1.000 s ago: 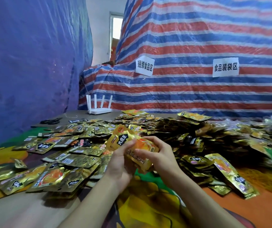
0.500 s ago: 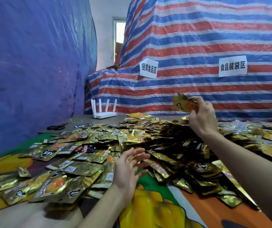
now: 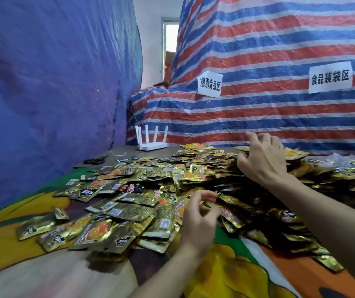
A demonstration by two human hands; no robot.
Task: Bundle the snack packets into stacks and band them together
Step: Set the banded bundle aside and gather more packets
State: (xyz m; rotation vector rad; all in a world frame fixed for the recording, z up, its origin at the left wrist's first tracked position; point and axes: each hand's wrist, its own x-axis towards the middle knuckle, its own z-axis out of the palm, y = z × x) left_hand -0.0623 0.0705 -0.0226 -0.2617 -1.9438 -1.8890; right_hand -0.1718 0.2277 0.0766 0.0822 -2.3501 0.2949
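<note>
You're in a makeshift food-packing workshop: striped tarpaulin [image 3: 279, 50] and a blue sheet [image 3: 43, 82] serve as walls. A paper sign [image 3: 209, 84] marks a food-bundling zone, a second sign [image 3: 330, 77] a bagging zone, and snack packets [image 3: 129, 211] heap across the table [image 3: 127, 149].

A heap of gold snack packets [image 3: 155, 203] covers the worktop [image 3: 232, 269], which is spread with a bright printed cloth. The left hand [image 3: 200, 220] hovers over the near edge of the heap, fingers loosely curled and holding nothing. The right hand [image 3: 262, 160] reaches to the far side and rests on the packets there, its fingers bent down; whether it grips one cannot be told. A white router [image 3: 153, 145] and black scissors [image 3: 96, 161] sit at the back left.
</note>
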